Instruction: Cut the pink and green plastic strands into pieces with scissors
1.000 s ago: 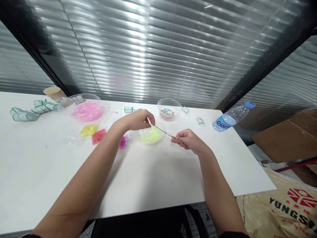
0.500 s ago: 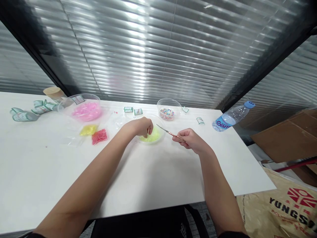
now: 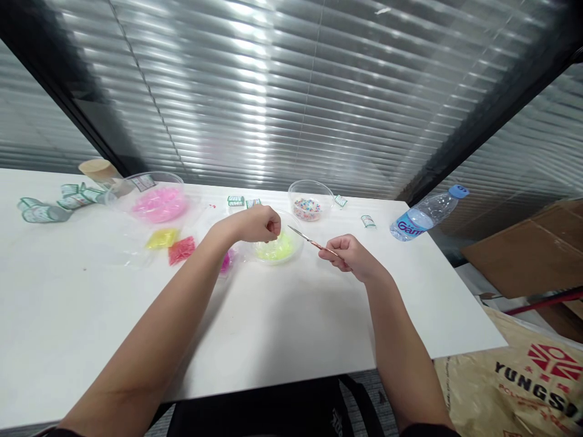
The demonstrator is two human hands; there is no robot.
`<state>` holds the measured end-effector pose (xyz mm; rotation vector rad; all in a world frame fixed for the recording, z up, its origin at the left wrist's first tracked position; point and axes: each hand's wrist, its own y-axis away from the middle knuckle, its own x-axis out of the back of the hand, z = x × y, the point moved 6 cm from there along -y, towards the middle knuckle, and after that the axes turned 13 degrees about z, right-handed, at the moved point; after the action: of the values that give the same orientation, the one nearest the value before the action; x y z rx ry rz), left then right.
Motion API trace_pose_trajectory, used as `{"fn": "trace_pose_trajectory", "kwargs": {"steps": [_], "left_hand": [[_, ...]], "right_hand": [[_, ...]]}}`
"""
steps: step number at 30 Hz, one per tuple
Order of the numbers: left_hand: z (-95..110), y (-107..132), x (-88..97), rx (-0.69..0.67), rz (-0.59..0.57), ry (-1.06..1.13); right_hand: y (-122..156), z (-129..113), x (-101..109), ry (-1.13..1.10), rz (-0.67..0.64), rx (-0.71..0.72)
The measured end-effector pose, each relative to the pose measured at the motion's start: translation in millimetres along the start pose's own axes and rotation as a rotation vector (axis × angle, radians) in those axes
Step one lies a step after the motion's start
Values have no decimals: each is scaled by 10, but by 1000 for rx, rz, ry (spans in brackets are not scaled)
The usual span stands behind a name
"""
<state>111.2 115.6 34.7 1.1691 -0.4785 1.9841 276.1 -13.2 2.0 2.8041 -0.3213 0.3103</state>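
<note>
My left hand (image 3: 257,223) hovers over a clear bowl of yellow-green beads (image 3: 279,247), its fingers pinched together at the tips; whatever they hold is too small to see. My right hand (image 3: 348,255) is closed on a thin metal needle with a reddish shaft (image 3: 308,240), which points up and left toward the left fingertips, with a small gap between them. A magenta bead packet (image 3: 226,261) lies partly hidden behind my left wrist.
On the white table (image 3: 273,315) stand a large clear bowl of pink beads (image 3: 155,200) and a small bowl of mixed beads (image 3: 310,203). Yellow (image 3: 161,238) and red (image 3: 182,249) packets lie at the left. A water bottle (image 3: 426,213) lies at the right edge; cardboard boxes (image 3: 523,255) sit beyond it.
My left hand dipped into the yellow-green bowl, then rose out of it with its fingertips pinched, back toward the needle tip. My right hand has barely moved.
</note>
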Motion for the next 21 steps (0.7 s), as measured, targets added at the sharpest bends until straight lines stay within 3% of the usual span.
{"fn": "trace_pose_trajectory", "kwargs": {"steps": [6,21], "left_hand": [[9,44,114,-45,27,170],[110,51,138,-108,2,277]], "right_hand": [[6,8,-2,-8,7,-14],[31,-42,-14,37,16,47]]}}
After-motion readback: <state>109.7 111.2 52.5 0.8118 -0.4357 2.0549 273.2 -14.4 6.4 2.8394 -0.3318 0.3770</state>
